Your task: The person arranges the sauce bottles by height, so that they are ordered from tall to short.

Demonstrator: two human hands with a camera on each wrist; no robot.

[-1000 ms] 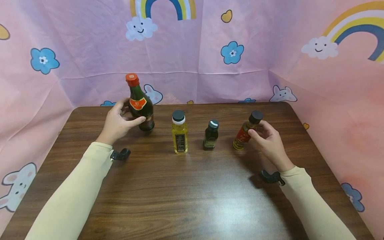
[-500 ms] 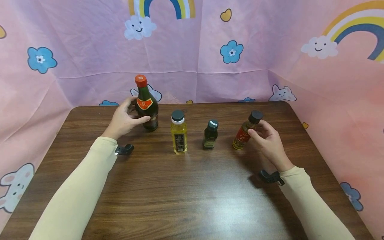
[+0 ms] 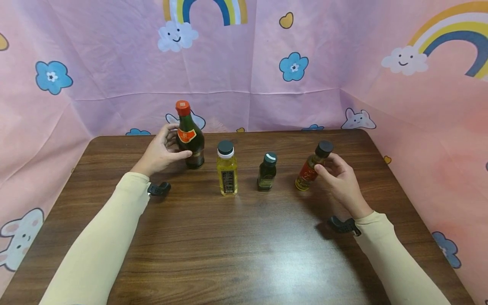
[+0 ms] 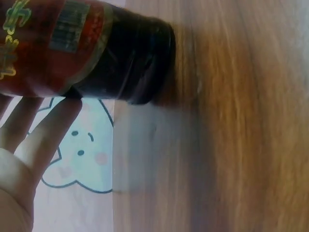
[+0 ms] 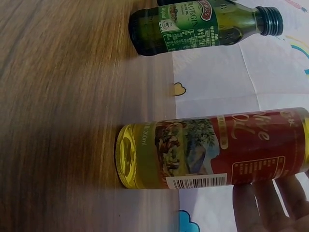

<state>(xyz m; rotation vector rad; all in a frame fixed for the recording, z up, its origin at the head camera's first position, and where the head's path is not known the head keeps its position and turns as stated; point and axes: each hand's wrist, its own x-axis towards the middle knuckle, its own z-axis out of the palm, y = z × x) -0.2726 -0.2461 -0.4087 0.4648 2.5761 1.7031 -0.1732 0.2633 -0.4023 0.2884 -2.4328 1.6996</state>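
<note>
Head view, red-capped bottle: left end of the row, toward the rear of the desk; my left hand grips its body.
Head view, red-label oil bottle: right end of the row, leaning right; my right hand grips its upper body.
Head view, yellow oil bottle and small green bottle: upright between the two held bottles, apart, untouched.
Head view, step in hand: judged as positioning the two end bottles, one per hand.
Left wrist view, fingers: curled against the red-capped bottle; its base is close to the desk, but I cannot confirm contact.
Left wrist view, next move: likely calls for a steady grip and clearance from the yellow oil bottle.
Right wrist view, fingers: curled behind the red-label oil bottle; base contact is unclear.
Right wrist view, next move: if setting down, straighten the bottle before releasing, clear of the small green bottle.
</note>
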